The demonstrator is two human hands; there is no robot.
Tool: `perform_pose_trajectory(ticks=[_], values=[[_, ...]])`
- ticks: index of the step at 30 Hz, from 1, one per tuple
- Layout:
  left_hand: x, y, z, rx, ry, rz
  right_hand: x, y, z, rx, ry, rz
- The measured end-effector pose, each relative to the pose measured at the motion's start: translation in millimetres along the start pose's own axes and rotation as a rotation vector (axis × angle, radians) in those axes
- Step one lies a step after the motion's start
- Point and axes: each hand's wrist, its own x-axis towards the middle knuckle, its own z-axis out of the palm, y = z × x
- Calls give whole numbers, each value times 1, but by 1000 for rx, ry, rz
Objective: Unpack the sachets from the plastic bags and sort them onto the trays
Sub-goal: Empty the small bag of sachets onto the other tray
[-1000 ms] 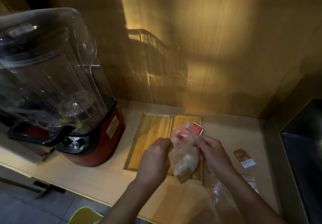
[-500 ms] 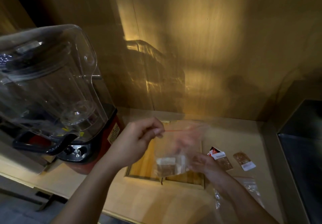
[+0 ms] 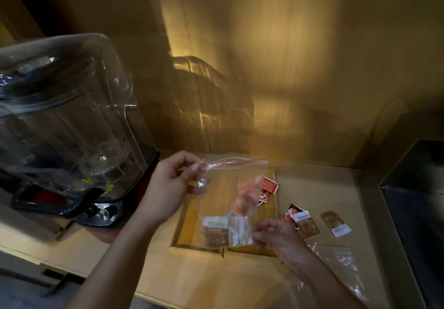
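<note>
Left hand (image 3: 168,188) pinches the bag (image 3: 228,203) top; right hand (image 3: 276,234) pinches its bottom corner, sachets (image 3: 225,230) inside, above the trays (image 3: 189,215)

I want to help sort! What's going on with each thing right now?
Left hand: pinching the held bag's top corner.
Right hand: gripping its bottom corner.
Held bag: lifted, sachets still inside.
Red sachets: lying on the right tray.
Brown sachets: loose on the counter.
Second bag: lying flat.

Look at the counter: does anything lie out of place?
Yes. Three sachets lie on the bare counter right of the trays, not on them. An emptied bag lies nearby too.
</note>
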Motion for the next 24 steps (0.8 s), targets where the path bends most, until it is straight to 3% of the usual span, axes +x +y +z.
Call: perform_pose_trajectory(ticks=[3,12,22,24], values=[[8,-13,-6,-8,67,-49,5,0,8,7,55,30],[53,-100,-17,38,161,-425,27,24,46,-190,208,379],[93,-155,-12,-159,139,-639,55,33,69,-137,406,512],[90,-162,-14,-111,150,-668,55,34,71,-107,400,524]])
